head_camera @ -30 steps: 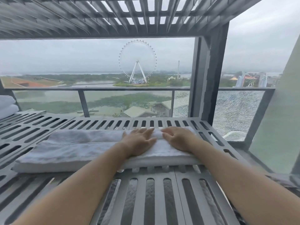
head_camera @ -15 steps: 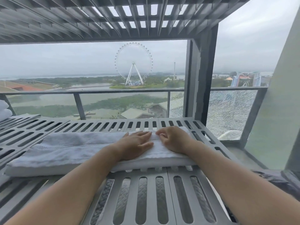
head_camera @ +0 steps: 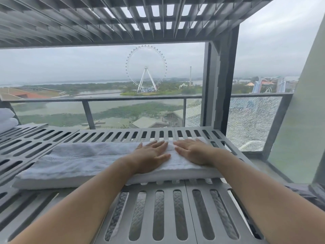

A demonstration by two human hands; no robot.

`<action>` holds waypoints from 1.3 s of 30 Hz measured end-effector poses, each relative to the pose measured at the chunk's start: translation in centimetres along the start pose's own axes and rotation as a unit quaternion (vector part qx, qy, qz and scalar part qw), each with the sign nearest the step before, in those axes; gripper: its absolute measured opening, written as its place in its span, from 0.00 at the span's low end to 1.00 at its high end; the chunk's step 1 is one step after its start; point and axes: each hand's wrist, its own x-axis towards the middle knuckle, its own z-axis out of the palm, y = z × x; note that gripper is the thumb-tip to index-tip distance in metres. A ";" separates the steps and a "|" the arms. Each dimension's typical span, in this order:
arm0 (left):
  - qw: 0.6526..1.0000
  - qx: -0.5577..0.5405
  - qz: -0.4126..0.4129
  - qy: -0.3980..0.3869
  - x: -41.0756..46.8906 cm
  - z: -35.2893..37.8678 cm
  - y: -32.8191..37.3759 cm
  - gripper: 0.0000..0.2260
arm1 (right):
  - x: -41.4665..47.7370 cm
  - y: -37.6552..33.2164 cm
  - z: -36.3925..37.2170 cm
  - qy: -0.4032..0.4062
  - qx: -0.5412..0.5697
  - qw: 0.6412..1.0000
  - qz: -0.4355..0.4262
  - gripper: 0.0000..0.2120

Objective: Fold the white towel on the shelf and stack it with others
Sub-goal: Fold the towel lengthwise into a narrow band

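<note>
A white towel (head_camera: pixel 79 161), folded into a long strip, lies across the grey slotted shelf (head_camera: pixel 158 213). My left hand (head_camera: pixel 151 156) rests flat on the towel's right part, fingers spread and pointing away from me. My right hand (head_camera: pixel 192 152) lies flat beside it near the towel's right end, fingers pointing left and forward. Neither hand grips the cloth. A stack of folded white towels (head_camera: pixel 7 119) sits at the far left edge of the shelf, mostly cut off by the frame.
A slotted grey shelf (head_camera: pixel 123 20) hangs overhead. A dark post (head_camera: pixel 223 81) stands at the shelf's right rear corner. Behind is a glass railing (head_camera: pixel 133 98), with a cracked pane (head_camera: pixel 251 120) on the right. A pale wall (head_camera: pixel 302 124) rises at the right.
My right hand has opened from curled to flat on the towel. My left hand stays flat in nearly the same place. The towel has not shifted.
</note>
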 end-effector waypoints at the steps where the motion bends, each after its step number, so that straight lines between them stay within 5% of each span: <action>1: 1.000 -0.002 -0.011 0.000 -0.1 0.0 0.1 0.29 | 0.0 0.1 0.0 0.012 0.001 1.000 0.000 0.25; 6: 0.993 -0.029 -0.111 0.013 -1.6 -0.1 -1.3 0.34 | 0.5 -2.7 0.4 0.098 0.041 0.993 -0.053 0.24; 11: 0.989 -0.012 -0.149 -0.002 -4.0 -0.4 -4.0 0.32 | 1.0 -5.8 2.0 -0.017 -0.032 0.994 -0.102 0.26; 15: 0.990 -0.003 -0.142 0.009 -4.2 0.0 -3.9 0.32 | 0.5 -5.9 1.7 -0.020 -0.026 0.996 -0.085 0.24; 30: 0.999 -0.006 -0.040 0.030 -1.5 -0.4 0.5 0.26 | -3.3 -2.6 -1.5 0.131 0.024 0.989 0.061 0.13; 39: 0.998 0.010 -0.048 0.028 -2.1 0.1 0.7 0.26 | -2.1 -2.1 -0.8 0.106 -0.028 0.965 0.237 0.33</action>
